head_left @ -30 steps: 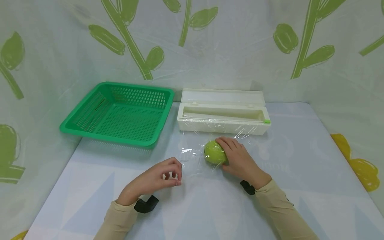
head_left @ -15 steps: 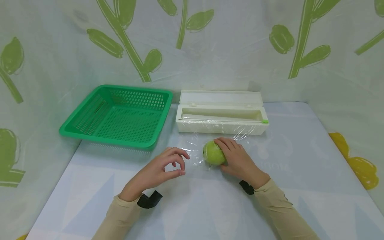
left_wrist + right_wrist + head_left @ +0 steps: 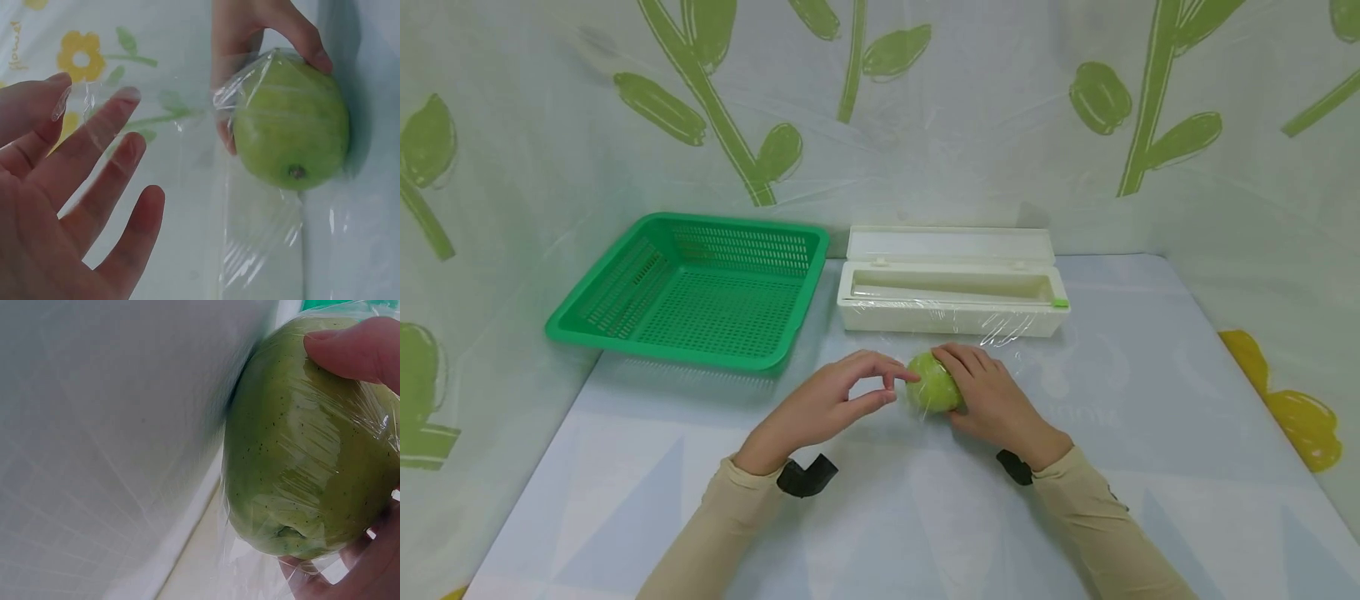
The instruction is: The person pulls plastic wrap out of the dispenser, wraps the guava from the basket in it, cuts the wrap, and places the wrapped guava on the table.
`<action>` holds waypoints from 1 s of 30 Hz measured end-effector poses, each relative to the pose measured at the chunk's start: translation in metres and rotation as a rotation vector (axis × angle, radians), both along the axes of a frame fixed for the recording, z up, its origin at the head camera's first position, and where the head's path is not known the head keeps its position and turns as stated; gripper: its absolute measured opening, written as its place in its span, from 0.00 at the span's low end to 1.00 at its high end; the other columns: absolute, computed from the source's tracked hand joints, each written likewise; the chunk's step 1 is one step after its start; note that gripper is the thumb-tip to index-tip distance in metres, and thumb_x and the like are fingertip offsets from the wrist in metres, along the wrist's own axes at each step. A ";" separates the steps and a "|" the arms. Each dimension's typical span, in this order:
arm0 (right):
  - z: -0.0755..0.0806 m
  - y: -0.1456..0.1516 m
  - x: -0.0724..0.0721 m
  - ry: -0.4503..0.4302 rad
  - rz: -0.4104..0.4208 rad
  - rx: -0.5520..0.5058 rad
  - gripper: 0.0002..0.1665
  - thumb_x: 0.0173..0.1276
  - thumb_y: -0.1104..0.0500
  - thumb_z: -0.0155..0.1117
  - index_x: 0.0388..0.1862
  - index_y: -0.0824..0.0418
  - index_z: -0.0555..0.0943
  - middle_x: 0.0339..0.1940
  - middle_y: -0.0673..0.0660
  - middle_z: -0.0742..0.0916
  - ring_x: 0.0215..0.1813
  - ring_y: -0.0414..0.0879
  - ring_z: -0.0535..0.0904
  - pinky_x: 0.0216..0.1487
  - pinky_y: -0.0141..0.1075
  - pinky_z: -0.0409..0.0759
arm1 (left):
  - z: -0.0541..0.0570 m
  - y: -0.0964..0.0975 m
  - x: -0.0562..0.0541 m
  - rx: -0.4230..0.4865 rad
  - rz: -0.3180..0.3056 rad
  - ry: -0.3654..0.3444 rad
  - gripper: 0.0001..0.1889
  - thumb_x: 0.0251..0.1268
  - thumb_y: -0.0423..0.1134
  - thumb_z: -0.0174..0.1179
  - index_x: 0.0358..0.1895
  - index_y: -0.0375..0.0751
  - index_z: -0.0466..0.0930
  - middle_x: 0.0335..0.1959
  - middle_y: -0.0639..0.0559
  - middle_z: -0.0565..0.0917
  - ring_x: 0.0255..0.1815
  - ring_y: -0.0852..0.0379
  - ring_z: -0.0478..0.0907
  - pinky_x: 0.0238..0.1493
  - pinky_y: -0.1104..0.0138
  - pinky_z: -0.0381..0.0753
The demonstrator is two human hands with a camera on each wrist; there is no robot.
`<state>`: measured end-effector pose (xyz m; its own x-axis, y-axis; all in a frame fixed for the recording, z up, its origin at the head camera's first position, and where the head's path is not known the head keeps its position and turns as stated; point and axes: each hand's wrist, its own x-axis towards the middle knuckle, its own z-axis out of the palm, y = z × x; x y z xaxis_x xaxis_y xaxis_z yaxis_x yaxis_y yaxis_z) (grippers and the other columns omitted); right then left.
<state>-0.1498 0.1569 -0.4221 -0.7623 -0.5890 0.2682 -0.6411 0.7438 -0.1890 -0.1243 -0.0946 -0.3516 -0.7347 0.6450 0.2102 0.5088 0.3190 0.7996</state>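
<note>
Wrapping, likely: right hand (image 3: pixel 998 407) clamped on round green fruit (image 3: pixel 934 387); left hand (image 3: pixel 823 407), fruit's nine o'clock, pinches clear plastic film (image 3: pixel 265 247); next probably needs snug tuck.

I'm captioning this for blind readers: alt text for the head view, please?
A person's right hand grips a green fruit covered with clear film on a pale table, with the left hand close beside it. Behind are a green basket and an open white box.

Pale table (image 3: pixel 910 533) — green basket (image 3: pixel 715 304), open white box (image 3: pixel 951 319), film-wrapped green fruit (image 3: pixel 934 385)
</note>
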 end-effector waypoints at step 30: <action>0.001 0.000 0.000 0.027 0.003 0.049 0.52 0.41 0.54 0.73 0.65 0.63 0.59 0.63 0.57 0.65 0.62 0.52 0.58 0.49 0.49 0.67 | 0.003 0.053 -0.063 -0.059 0.118 0.145 0.04 0.62 0.41 0.55 0.36 0.47 0.72 0.30 0.62 0.78 0.33 0.70 0.73 0.39 0.74 0.72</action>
